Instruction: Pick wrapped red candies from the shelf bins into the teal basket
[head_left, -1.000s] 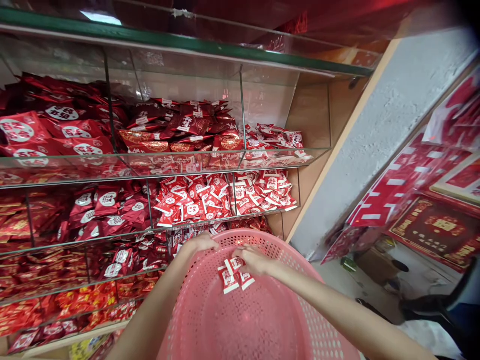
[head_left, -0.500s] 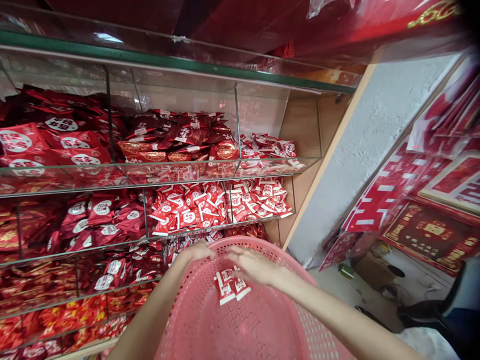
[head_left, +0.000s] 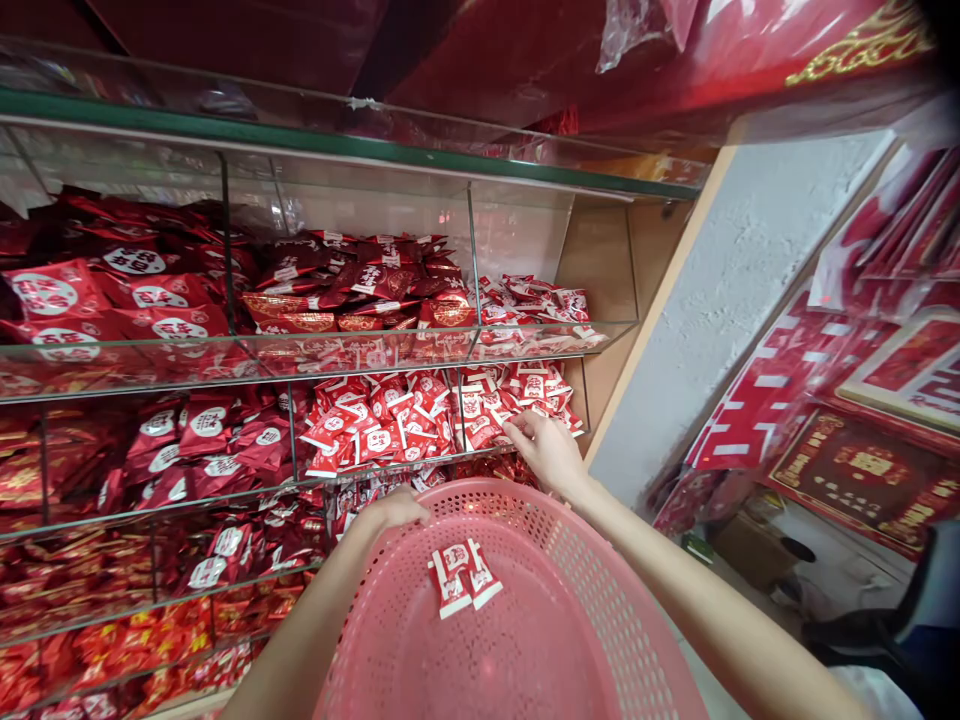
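My left hand (head_left: 397, 510) is wrapped over the far left rim of a pink perforated plastic basket (head_left: 652, 640). Inside the basket lie several small red-and-white wrapped packets (head_left: 454, 558), close together near the far side. Beyond the rim, my right hand (head_left: 547, 455) is at the front of a shelf compartment holding similar small red-and-white packets (head_left: 534, 385). Its fingers are slightly bent and apart, with the tips at the packets; no packet shows clearly between them.
Glass-fronted shelves hold dark red packets (head_left: 206, 420), larger red packets (head_left: 56, 290) and orange-red ones (head_left: 142, 640), split by clear dividers. A green-edged glass shelf (head_left: 337, 140) runs above. To the right are a grey wall (head_left: 750, 270) and hanging red decorations (head_left: 739, 410).
My right hand has moved from above the packets in the basket, up and right, to the shelf compartment. My left hand stays on the rim, and the basket packets lie about where they were.
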